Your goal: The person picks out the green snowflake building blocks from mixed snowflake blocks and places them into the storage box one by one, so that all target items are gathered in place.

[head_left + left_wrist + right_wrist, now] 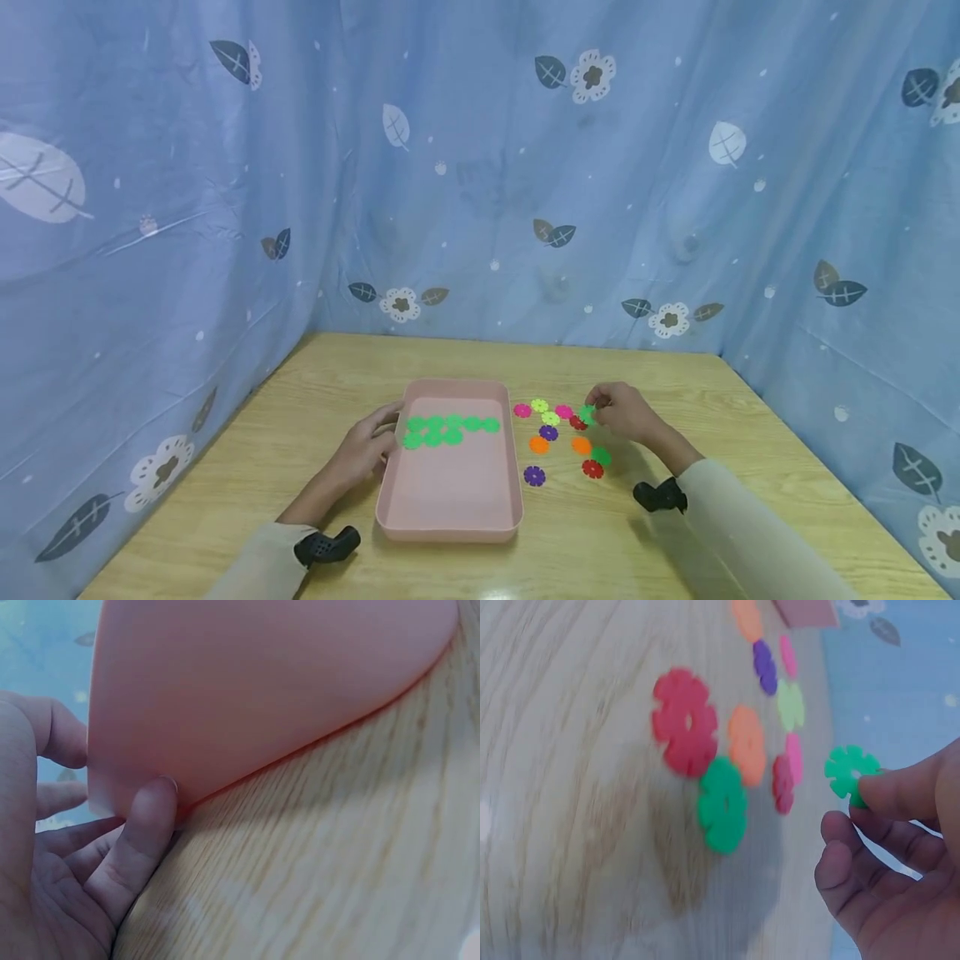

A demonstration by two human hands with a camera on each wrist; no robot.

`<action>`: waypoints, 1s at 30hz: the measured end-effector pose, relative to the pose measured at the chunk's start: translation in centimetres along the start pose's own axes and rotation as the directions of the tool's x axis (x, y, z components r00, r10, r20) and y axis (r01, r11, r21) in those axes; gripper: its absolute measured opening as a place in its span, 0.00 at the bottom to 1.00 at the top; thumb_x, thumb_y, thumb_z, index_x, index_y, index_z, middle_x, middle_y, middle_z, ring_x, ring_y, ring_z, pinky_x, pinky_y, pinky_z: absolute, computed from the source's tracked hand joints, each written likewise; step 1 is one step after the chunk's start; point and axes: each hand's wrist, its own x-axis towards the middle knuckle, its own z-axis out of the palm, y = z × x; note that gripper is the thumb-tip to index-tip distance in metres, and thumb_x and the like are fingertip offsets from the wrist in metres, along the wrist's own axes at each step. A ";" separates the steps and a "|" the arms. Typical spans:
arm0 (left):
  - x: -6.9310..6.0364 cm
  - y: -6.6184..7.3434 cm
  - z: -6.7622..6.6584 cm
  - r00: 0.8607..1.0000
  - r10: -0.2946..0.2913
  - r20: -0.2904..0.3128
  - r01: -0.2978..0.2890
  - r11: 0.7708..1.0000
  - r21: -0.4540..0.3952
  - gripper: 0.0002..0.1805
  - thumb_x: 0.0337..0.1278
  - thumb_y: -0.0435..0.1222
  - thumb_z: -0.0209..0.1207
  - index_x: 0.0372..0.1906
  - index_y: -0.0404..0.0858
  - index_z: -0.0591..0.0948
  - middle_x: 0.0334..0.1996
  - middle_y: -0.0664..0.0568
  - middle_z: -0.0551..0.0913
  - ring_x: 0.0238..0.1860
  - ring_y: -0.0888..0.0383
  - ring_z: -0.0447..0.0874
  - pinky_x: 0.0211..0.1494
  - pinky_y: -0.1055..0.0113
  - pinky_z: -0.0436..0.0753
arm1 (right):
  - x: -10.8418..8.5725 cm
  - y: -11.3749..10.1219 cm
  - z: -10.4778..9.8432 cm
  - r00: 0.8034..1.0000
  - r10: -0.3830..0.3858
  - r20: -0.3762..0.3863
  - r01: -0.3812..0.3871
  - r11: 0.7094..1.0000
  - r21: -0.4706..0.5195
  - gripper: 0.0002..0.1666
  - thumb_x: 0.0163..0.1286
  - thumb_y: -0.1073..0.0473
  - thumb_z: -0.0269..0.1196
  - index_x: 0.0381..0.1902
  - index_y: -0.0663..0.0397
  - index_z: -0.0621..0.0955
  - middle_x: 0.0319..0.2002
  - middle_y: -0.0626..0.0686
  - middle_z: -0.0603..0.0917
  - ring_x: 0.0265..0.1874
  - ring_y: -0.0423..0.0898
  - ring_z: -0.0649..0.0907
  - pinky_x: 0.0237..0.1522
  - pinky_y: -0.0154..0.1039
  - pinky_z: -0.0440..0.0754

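Between the thumb and forefinger of my right hand is a green snowflake-shaped plastic disc, raised off the table in the right wrist view. My left hand holds the far left part of a pink tray. In the left wrist view the thumb lies against the tray's outer wall, and bent fingers reach round its edge. Inside the tray, several green discs lie in two rows toward the far end.
Right of the tray, loose notched discs lie on the wooden table: a green one, a red one, orange, purple, pink and yellow ones. A blue patterned curtain surrounds the back and sides.
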 end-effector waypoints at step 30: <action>0.3 0.0 -0.2 1.000 -0.014 0.009 0.014 1.000 0.015 0.39 0.58 0.28 0.50 0.78 0.39 0.61 0.71 0.34 0.68 0.26 0.50 0.82 0.21 0.61 0.81 | 2.2 -4.9 3.4 0.996 0.010 -0.086 0.012 0.970 0.244 0.11 0.71 0.66 0.60 0.48 0.64 0.84 0.40 0.60 0.86 0.38 0.61 0.84 0.37 0.51 0.86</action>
